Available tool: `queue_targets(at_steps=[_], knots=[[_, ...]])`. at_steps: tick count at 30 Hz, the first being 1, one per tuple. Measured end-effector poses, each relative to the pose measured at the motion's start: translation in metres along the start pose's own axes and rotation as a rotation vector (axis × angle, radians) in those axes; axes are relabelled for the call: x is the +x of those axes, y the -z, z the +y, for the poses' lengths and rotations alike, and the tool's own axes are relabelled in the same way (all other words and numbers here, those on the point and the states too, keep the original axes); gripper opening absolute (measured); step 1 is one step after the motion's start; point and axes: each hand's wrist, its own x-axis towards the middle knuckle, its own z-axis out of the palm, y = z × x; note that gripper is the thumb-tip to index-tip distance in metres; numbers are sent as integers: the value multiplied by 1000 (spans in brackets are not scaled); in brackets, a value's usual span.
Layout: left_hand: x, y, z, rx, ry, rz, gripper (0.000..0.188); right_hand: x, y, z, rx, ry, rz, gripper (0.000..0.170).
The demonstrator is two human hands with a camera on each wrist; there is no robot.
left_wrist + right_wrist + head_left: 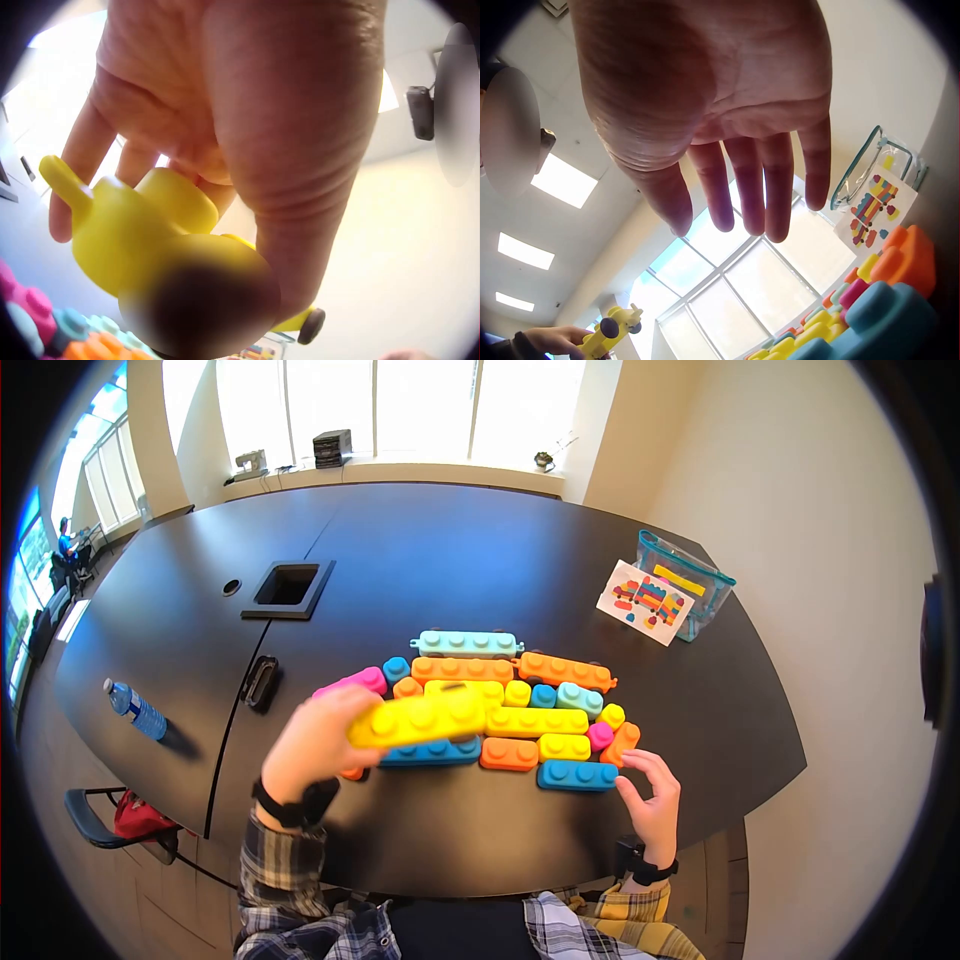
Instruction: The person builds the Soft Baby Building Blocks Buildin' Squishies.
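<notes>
Raised over the left part of the block group, a long yellow toy train-car block is gripped at its left end by my left hand. Its dark wheels and a yellow hook at one end show in the left wrist view, where the thumb lies across the yellow body. My right hand has its fingers loosely extended and holds nothing. Its fingertips are close to the right end of a blue block and an orange block. A long blue block lies partly beneath the raised car.
Light blue and orange wheeled cars line the back of the group. Several smaller blocks sit between. A picture card leans against a clear bag. Leftward are a water bottle and a black case.
</notes>
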Motion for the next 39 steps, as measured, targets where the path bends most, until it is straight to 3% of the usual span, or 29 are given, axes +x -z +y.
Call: queue_targets(at_steps=[9, 22, 25, 39], knots=[[-20, -98, 43, 52, -36, -460, 54, -11, -40, -24, 69, 87, -439, 43], [-40, -116, 44, -11, 3, -382, 59, -20, -80, -11, -102, 219, -532, 40], [-54, -93, 45, -95, 99, -150, 67, -19, -74, -14, -126, 190, -492, 39], [-67, -94, 44, -167, 190, -187, 57, -25, -82, -14, -104, 205, -413, 13]])
